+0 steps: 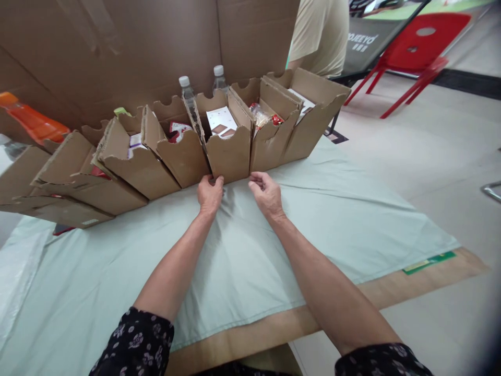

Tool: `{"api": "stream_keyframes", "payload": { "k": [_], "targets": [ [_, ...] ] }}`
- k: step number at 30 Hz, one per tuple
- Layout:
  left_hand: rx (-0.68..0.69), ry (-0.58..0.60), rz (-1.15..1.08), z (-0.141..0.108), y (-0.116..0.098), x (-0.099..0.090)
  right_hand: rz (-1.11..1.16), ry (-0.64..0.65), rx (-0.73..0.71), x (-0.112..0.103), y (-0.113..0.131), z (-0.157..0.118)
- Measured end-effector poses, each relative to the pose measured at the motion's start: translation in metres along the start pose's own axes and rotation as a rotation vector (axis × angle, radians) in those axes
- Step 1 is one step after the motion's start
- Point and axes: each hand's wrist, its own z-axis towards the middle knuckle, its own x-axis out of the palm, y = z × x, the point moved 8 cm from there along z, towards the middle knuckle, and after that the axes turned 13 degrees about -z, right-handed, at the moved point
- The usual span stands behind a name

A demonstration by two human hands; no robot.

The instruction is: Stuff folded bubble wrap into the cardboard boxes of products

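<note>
An open-topped cardboard box point(229, 156) stands on the cloth in the middle of a row of similar boxes. It has a scalloped rim, and a white card with brown squares point(222, 121) lies inside. My left hand point(210, 194) is at the lower left corner of this box, fingers bent around the edge and thumb against the front. At the lower right corner is my right hand point(266, 193), its curled fingertips touching the box near the seam with the neighbouring one. Some fingertips of both hands are hidden.
Neighbouring boxes hold red-and-clear wrapped packets point(264, 116) and other packages. Behind them are clear bottles point(219, 79), an orange bottle point(35, 122) and a tall cardboard panel point(156, 47). Pale green cloth point(250, 261) covers the table. A person point(323, 36) and a red chair point(425, 44) are beyond.
</note>
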Motion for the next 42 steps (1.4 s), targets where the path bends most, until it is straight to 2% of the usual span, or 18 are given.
{"api": "stream_keyframes", "payload": {
  "k": [7,10,12,16,19,21,24,26,28,33,35,39,42],
  "targets": [
    [-0.084,0.005,-0.05,0.004,0.0,0.001,-0.13,0.144,-0.139,0.014,0.015,-0.008],
    [-0.072,0.025,-0.047,0.002,0.002,0.001,-0.18,0.157,-0.167,0.015,0.015,-0.007],
    [-0.028,0.042,-0.04,-0.007,0.002,-0.005,-0.211,0.158,-0.175,0.015,0.013,-0.007],
    [0.15,0.154,-0.003,-0.055,0.001,-0.031,-0.271,0.161,-0.197,0.018,0.01,-0.006],
    [0.28,0.36,0.066,-0.108,0.007,-0.058,-0.309,0.167,-0.228,0.02,0.011,-0.008],
    [0.49,0.527,0.274,-0.147,0.01,-0.074,-0.332,0.169,-0.246,0.02,0.013,-0.01],
    [0.623,0.535,0.459,-0.18,0.025,-0.106,-0.369,0.163,-0.261,0.02,0.015,-0.01],
    [0.649,0.475,0.477,-0.186,0.031,-0.122,-0.4,0.155,-0.279,0.023,0.019,-0.008],
    [0.657,0.429,0.459,-0.187,0.033,-0.13,-0.433,0.153,-0.305,0.03,0.023,-0.005],
    [0.668,0.419,0.433,-0.183,0.028,-0.129,-0.504,0.145,-0.326,0.043,0.026,0.004],
    [0.68,0.436,0.428,-0.183,0.028,-0.129,-0.527,0.114,-0.309,0.034,0.023,0.008],
    [0.697,0.456,0.423,-0.185,0.029,-0.131,-0.591,0.023,-0.246,0.002,0.01,0.023],
    [0.695,0.442,0.415,-0.185,0.03,-0.132,-0.623,-0.003,-0.209,-0.008,-0.001,0.036]
  ]
}}
